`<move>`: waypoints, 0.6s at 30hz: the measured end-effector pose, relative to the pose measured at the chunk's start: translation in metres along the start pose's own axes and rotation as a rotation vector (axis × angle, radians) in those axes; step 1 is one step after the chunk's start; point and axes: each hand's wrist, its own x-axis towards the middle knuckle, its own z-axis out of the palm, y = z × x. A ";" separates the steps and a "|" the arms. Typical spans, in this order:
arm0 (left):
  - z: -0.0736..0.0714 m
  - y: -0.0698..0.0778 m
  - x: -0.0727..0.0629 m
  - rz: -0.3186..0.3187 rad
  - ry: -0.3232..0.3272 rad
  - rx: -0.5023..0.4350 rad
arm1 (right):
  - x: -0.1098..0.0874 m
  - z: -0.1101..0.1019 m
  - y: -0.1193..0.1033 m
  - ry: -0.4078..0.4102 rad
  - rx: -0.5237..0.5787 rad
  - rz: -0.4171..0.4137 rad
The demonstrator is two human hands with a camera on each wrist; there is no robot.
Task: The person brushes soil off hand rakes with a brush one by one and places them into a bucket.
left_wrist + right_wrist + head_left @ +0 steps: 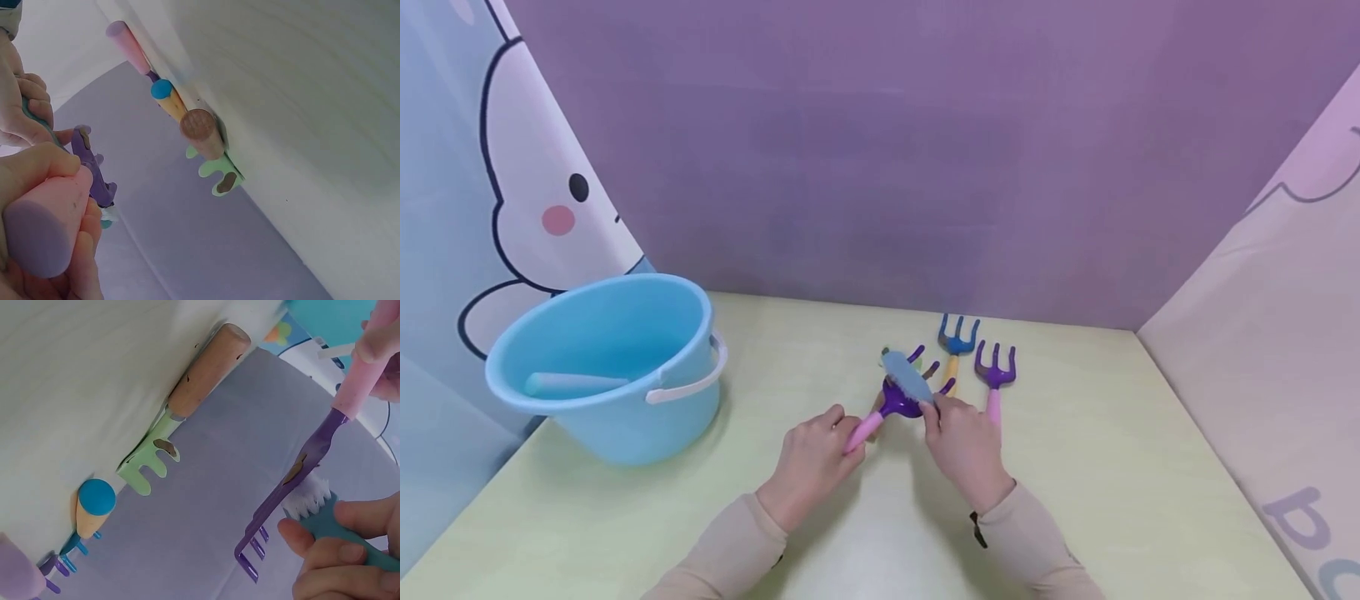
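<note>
My left hand (812, 462) grips the pink handle of a purple hand rake (898, 402), its tines pointing away from me. My right hand (966, 450) holds a scrubbing brush (906, 375) with a blue-teal back; in the right wrist view its white bristles (307, 495) are right at the rake's head. A brown patch (295, 470) shows on that head. Beyond the hands lie a green rake (156, 447) with a wooden handle and a brown-marked tine, a blue rake (957, 342) with a yellow handle, and a second purple rake (995, 371) with a pink handle.
A light blue bucket (647, 425) with a white handle (688, 387) stands at the left, a pale teal object (572, 383) inside it. A purple backdrop (887, 167) rises behind the pale table (1112, 467), and printed cloth (1285, 333) hangs at the sides.
</note>
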 end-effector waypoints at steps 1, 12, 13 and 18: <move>0.000 0.000 0.000 0.001 0.002 0.003 | 0.000 0.000 0.001 0.003 0.003 0.004; 0.000 0.001 0.000 0.000 -0.002 0.003 | -0.002 -0.004 0.004 0.035 0.006 0.025; 0.000 0.001 0.000 0.000 0.001 0.003 | -0.002 -0.003 0.004 0.037 0.003 0.021; 0.000 0.000 0.000 0.008 0.002 0.017 | -0.004 0.000 0.005 0.069 0.000 -0.021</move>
